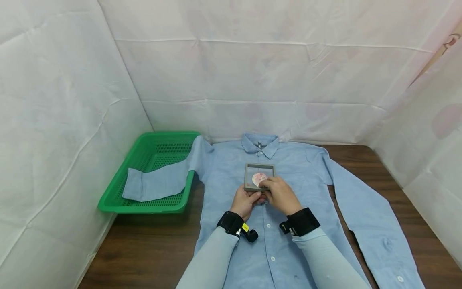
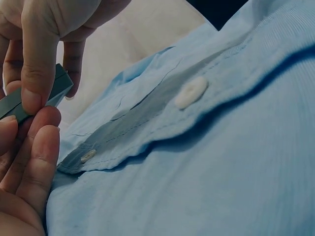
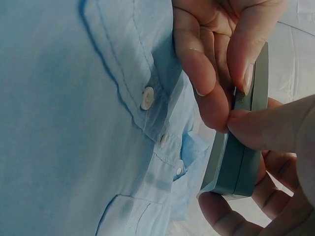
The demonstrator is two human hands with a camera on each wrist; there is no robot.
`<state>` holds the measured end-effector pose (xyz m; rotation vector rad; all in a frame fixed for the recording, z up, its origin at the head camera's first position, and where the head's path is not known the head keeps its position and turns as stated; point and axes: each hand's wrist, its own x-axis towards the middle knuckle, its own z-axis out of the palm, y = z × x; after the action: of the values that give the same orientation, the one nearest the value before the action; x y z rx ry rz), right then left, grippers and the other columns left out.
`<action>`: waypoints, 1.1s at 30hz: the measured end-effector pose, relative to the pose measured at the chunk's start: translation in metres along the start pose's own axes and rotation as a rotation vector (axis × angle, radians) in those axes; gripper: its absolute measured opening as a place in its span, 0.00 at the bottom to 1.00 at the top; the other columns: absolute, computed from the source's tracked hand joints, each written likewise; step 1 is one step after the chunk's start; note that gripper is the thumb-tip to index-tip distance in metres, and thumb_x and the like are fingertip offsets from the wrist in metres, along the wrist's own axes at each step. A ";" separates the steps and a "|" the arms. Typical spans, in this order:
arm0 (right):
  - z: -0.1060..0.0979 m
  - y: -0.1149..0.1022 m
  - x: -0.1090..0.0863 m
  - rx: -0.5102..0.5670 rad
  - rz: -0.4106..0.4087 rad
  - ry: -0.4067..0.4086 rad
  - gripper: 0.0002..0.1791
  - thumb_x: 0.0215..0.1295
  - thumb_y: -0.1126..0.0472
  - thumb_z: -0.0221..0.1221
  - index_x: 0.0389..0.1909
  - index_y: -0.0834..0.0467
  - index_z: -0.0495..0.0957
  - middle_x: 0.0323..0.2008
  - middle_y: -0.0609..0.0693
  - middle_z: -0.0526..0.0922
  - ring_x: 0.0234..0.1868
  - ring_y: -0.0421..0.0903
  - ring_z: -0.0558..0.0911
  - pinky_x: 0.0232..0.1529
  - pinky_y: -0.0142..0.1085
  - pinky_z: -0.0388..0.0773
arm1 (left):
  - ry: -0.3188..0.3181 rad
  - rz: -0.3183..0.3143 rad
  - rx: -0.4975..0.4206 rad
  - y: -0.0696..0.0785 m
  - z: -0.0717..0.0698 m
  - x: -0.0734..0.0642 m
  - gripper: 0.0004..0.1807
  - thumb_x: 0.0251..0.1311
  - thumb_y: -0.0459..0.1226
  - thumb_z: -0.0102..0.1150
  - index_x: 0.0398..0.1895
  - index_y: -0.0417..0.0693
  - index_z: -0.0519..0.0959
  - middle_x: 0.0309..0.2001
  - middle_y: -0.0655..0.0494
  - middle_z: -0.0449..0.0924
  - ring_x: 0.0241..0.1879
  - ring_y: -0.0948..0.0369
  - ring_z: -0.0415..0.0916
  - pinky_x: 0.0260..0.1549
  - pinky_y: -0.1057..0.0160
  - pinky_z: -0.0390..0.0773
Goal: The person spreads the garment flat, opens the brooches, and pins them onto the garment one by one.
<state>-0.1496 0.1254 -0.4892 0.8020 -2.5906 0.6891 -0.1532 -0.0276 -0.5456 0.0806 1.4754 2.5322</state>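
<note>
Over the front of a light blue button-up shirt [image 1: 227,172], both hands hold a small grey square frame [image 1: 260,165] with a clear window. A round pink printed disc [image 1: 258,178] shows in the window. My left hand [image 1: 244,202] grips the frame's lower edge from below. With its thumb and fingers, my right hand [image 1: 283,195] holds the lower right side, the fingertips over the disc. A seam runs along the thick edge of the frame [image 3: 231,169] in the right wrist view. White buttons [image 2: 192,92] line the shirt's placket in the left wrist view.
A green plastic basket [image 1: 151,208] stands at the left, with one shirt sleeve [image 1: 159,184] lying across it. The other sleeve [image 1: 371,212] stretches down the right of the brown wooden table [image 1: 151,249]. White cloth walls [image 1: 252,80] close in the back and sides.
</note>
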 end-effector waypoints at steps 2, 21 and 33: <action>-0.001 0.000 0.000 -0.002 0.003 0.001 0.12 0.54 0.72 0.67 0.37 0.56 0.84 0.36 0.50 0.81 0.41 0.51 0.78 0.42 0.45 0.76 | -0.006 0.005 -0.003 0.000 0.001 0.000 0.23 0.62 0.24 0.56 0.59 0.36 0.65 0.44 0.38 0.82 0.34 0.57 0.83 0.40 0.57 0.81; -0.004 0.002 0.002 0.000 0.010 -0.004 0.13 0.51 0.74 0.68 0.36 0.56 0.83 0.36 0.49 0.84 0.40 0.50 0.80 0.43 0.44 0.77 | -0.050 0.006 0.026 0.001 0.001 -0.002 0.20 0.65 0.25 0.53 0.59 0.36 0.65 0.42 0.36 0.82 0.33 0.57 0.84 0.37 0.61 0.82; -0.005 0.003 0.003 0.006 0.017 -0.024 0.13 0.52 0.74 0.66 0.36 0.55 0.83 0.34 0.48 0.83 0.37 0.46 0.81 0.39 0.41 0.77 | -0.057 0.026 0.066 -0.001 -0.001 -0.002 0.22 0.65 0.25 0.52 0.61 0.37 0.63 0.44 0.36 0.81 0.30 0.57 0.84 0.32 0.61 0.83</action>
<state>-0.1526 0.1290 -0.4847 0.7964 -2.6209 0.6969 -0.1516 -0.0282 -0.5464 0.1821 1.5454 2.4792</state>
